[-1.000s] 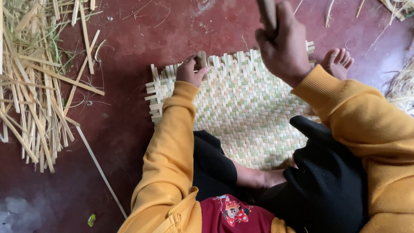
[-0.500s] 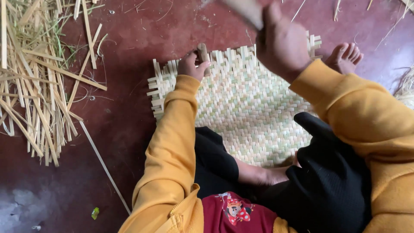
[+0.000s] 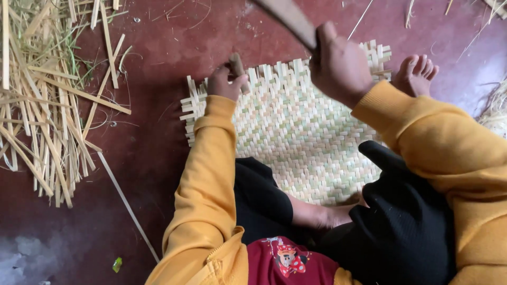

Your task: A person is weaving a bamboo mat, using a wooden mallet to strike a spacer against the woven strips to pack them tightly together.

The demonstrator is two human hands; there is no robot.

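A pale woven mat point(image 3: 296, 132) of flat bamboo strips lies on the dark red floor in front of my crossed legs. My left hand point(image 3: 226, 80) grips a small brown wooden piece point(image 3: 236, 64) upright at the mat's far left edge. My right hand point(image 3: 339, 66) is raised above the mat's far edge, shut on the handle of a long wooden tool point(image 3: 288, 20) that slants up to the left and looks blurred. My bare foot point(image 3: 416, 75) rests by the mat's far right corner.
A heap of loose bamboo strips point(image 3: 47, 100) covers the floor at the left. One long thin strip point(image 3: 127, 203) lies beside my left elbow. More straw point(image 3: 496, 108) shows at the right edge. A small green scrap point(image 3: 116, 264) lies at the lower left.
My right hand has swung the wooden tool from upright to slanting left. My left hand has stayed at the mat's edge with the small piece.
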